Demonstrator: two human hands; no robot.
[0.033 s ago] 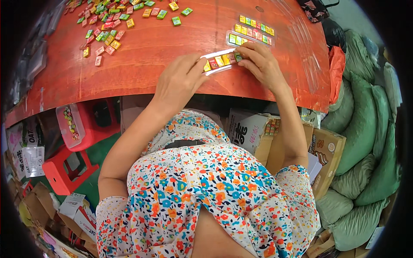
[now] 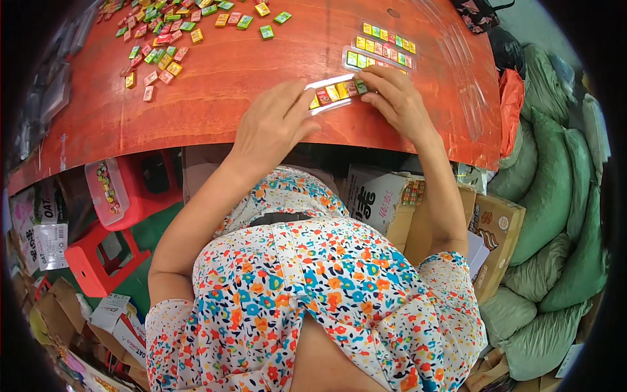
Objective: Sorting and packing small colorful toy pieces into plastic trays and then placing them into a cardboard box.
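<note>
Both bare hands at a clear plastic tray (image 2: 332, 106) lying on the red wooden table (image 2: 196, 121), between the left hand (image 2: 269, 123) and the right hand (image 2: 400, 106). Tray slightly tilted, its right end farther from the body; a single row of small boxes in it, yellow and red, with a green box (image 2: 361, 87) at the right hand's fingertips. Left hand: forefinger at the tray's left end, thumb standing apart from the fingers. Right hand: thumb and forefinger to either side of the tray's right end, by the green box; whether clamped or only touching, cannot tell. Just beyond the right fingers, three filled trays (image 2: 346, 59) in parallel rows, the nearest partly hidden by that hand. Well to the left of and beyond the left hand, a loose spread of small boxes (image 2: 174, 68), red, green and yellow, some overlapping. Right of the right hand, clear plastic strips (image 2: 471, 108) along the table's edge. Below and left of the left hand, a red plastic stool (image 2: 98, 268) and a clear container (image 2: 99, 186) with small coloured pieces inside. Far right of the right hand, bulging green sacks (image 2: 547, 189).
</note>
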